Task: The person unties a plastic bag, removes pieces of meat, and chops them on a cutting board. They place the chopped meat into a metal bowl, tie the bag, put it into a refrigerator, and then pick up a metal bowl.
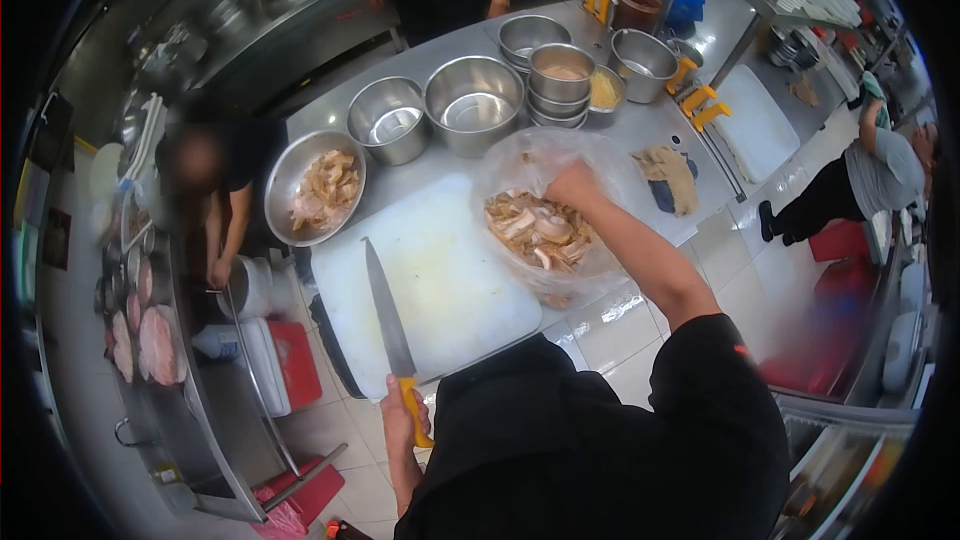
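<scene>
My left hand (400, 420) is closed round the yellow handle of a long kitchen knife (385, 305), whose blade points away from me over the left side of a white cutting board (440, 310). To the right of the board, a clear plastic bag (490, 165) stands open with pale brown cut pieces in it, perhaps cooked meat (535, 230). My right hand (572, 183) reaches into the bag at the far edge of these pieces; its fingers are blurred and partly hidden. Similar pieces fill a steel bowl (282, 175) beyond the board's left corner.
Several steel pots (475, 105) line the far side of the table. A crumpled tan cloth (668, 178) lies right of the bag. Yellow-handled knives (706, 110) sit in a rack farther right. Other people stand at the left, far side and right; a red crate (298, 365) is on the floor.
</scene>
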A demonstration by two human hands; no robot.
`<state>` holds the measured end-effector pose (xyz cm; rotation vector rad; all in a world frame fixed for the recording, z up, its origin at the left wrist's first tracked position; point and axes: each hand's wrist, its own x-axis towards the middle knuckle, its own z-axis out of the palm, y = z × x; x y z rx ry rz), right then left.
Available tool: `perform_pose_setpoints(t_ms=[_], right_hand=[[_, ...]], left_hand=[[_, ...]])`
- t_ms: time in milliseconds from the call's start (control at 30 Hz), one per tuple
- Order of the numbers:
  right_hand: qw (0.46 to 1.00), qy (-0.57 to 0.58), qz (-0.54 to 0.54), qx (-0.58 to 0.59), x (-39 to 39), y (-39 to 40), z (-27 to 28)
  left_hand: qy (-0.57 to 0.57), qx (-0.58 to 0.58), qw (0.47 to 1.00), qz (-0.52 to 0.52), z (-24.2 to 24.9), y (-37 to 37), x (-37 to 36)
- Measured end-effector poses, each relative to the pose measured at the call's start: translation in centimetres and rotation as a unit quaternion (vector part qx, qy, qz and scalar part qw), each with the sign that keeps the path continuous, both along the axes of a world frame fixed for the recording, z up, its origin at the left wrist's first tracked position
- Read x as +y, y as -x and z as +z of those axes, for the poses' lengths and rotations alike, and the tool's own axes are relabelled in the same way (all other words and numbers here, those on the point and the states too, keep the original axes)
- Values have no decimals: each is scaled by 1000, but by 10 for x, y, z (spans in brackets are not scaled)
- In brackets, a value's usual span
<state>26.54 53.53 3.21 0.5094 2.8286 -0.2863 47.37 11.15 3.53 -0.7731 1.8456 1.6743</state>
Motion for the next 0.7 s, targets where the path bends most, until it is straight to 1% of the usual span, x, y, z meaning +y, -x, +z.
perform_pose_setpoints(t_ms=[67,100,167,200,233,267,300,367,400,467,500,533,567,633,700], right_hand=[[996,0,-6,92,10,5,-25],[996,-3,-4,93,12,7,-20],[988,-80,130,-11,13,10,-9],[988,-82,130,-8,19,14,-18],[993,22,53,100,32,18,-39],[971,125,-22,204,43,21,-50],[971,124,-18,205,47,19,-42],[967,40,69,244,52,11,-15],[967,40,73,241,56,6,-5],[963,104,92,233,63,-2,17],[963,102,94,230,59,-13,36],[952,259,16,165,52,-33,58],[907,406,-64,95,44,-50,76],[841,531,-102,27,25,-75,95],[778,626,-47,19,-9,-95,99]], left_hand=[[-14,0,1000,9,0,1,0],[-17,1,1000,11,-3,2,-1],[-14,5,1000,-7,-8,3,-3],[-15,8,1000,-6,-7,3,-4],[-8,7,1000,-10,-5,4,-5],[-1,7,1000,-12,-4,3,-5],[-3,9,1000,-8,-3,2,-6],[10,22,1000,-15,-1,-1,-9],[9,19,1000,-12,-1,-3,-11],[14,7,1000,4,-2,-5,-15],[11,4,1000,6,-3,-7,-17],[11,3,1000,10,-4,-8,-19],[10,2,1000,14,-4,-9,-21],[9,-3,1000,23,-6,-11,-24],[10,-11,1000,24,-1,-10,-25]])
